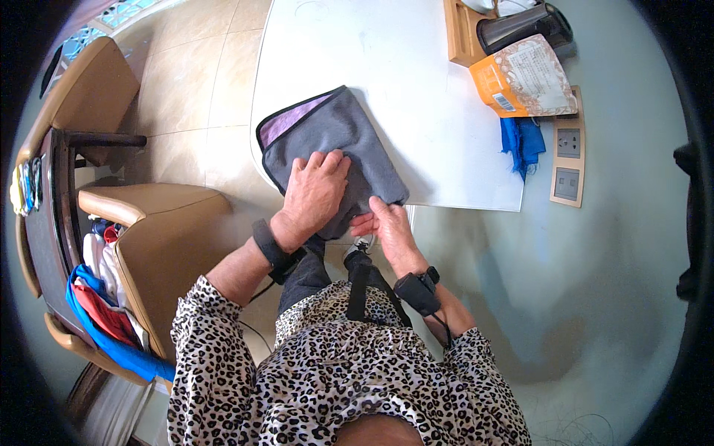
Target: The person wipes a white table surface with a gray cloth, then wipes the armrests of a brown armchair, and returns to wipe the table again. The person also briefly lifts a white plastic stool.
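Observation:
A grey cloth [362,139] with black edging lies folded at the near left corner of the white table [435,139], partly hanging over its edge. At its upper left a lilac underside shows. My left hand [317,187] rests on top of the cloth with its fingers bent and pressed on the fabric; whether it grips a fold cannot be told. The near right corner of the cloth is pinched by my right hand [390,228], thumb on top and fingers beneath. Both wrists wear black straps.
An orange and white pouch [524,78], a dark pitcher [524,28], a wooden tray [462,33] and blue cloth [521,142] are at the table's right, by wall sockets [568,161]. Tan chairs [167,223], one beside clothes [106,318], stand at the left.

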### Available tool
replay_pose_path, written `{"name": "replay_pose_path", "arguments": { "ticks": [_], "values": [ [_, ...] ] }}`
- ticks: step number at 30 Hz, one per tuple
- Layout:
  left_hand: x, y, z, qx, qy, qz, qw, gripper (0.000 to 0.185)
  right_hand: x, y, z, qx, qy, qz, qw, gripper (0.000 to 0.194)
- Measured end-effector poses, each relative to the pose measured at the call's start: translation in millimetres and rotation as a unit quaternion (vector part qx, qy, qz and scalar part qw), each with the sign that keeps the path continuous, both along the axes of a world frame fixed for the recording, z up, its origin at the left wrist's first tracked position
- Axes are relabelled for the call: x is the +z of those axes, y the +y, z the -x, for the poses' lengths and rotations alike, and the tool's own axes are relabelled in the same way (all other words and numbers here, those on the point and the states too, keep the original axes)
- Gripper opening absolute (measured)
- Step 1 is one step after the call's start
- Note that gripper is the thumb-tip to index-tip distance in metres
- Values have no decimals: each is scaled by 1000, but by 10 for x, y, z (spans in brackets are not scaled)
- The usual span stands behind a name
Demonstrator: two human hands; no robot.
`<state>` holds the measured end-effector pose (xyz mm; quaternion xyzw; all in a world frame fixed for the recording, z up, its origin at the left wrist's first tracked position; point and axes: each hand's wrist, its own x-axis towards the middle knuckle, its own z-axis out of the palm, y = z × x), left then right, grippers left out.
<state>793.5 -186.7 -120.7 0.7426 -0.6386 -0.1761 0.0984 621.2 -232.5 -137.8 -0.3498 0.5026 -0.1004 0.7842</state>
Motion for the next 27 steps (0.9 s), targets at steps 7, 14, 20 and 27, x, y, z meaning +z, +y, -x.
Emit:
{"name": "replay_pose_path", "arguments": {
  "ticks": [7, 14, 20, 27],
  "values": [
    [-122, -282, -97, -6, -48, 18, 999, 65, 180, -478, 22, 22, 137, 530, 837, 21],
    [-263, -579, -192, 0, -75, 24, 997, 70, 29, -486, -97, 303, 232, 644, 663, 67],
    [-484, -811, -334, 16, -93, 35, 995, 67, -146, -821, -159, 312, 244, 672, 626, 71],
    [-611, -970, -718, 33, -100, 74, 992, 59, -208, -973, -478, 243, 228, 674, 660, 83]
  ]
}}
